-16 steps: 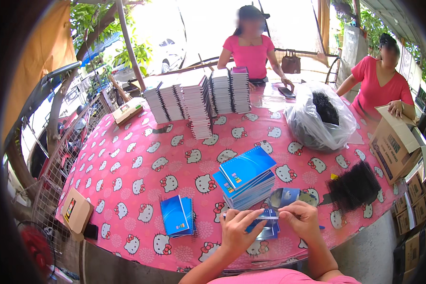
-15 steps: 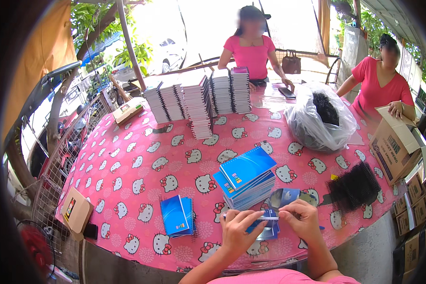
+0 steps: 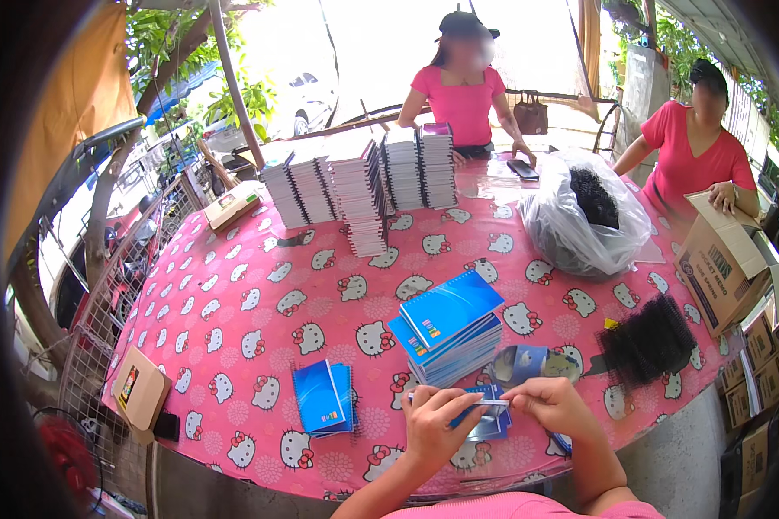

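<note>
My left hand [image 3: 441, 424] is closed around a thin notebook [image 3: 492, 401], held edge-on above the near edge of the table. At the notebook's right end, the fingers of my right hand [image 3: 550, 403] pinch together; what lies between them is too small to make out. Below my hands are glossy blue sheets or covers [image 3: 492, 426]. Just beyond stands a stack of blue notebooks [image 3: 453, 316]. Two blue spiral notebooks [image 3: 320, 396] lie overlapped to the left. A blue-patterned round object [image 3: 524, 363] sits beyond my right hand.
Black binding coils [image 3: 649, 339] lie at the right, near an open cardboard box [image 3: 720, 268]. A clear plastic bag [image 3: 550, 229] holds more coils. Tall notebook stacks [image 3: 355, 195] stand at the back. Two co-workers in pink, one [image 3: 459, 104] behind the table and another [image 3: 697, 156] at right, stand there.
My right hand has shifted slightly left and down along the notebook's end. My left hand keeps its hold on the notebook. A blue piece now shows beside my right wrist.
</note>
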### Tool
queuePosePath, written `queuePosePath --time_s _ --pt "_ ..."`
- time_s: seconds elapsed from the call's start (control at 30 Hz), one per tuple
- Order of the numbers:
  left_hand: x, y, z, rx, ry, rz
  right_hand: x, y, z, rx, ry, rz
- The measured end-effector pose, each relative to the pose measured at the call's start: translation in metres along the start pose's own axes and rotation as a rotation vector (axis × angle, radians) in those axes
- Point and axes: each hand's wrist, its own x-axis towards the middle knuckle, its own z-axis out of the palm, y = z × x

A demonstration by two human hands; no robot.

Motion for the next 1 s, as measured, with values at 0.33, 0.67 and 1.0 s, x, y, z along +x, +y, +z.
queuePosePath --time_s 0.33,0.67,1.0 --pt "0.001 0.002 0.0 0.0 0.006 -0.004 -0.004 -0.01 0.02 -0.467 0.22 -0.201" --pt "0.0 0.001 0.001 0.002 0.018 0.008 -0.003 -0.009 0.024 -0.511 0.194 -0.236" --pt "-0.001 0.0 0.001 0.027 0.01 0.012 0.002 -0.017 0.031 -0.522 0.26 -0.311"
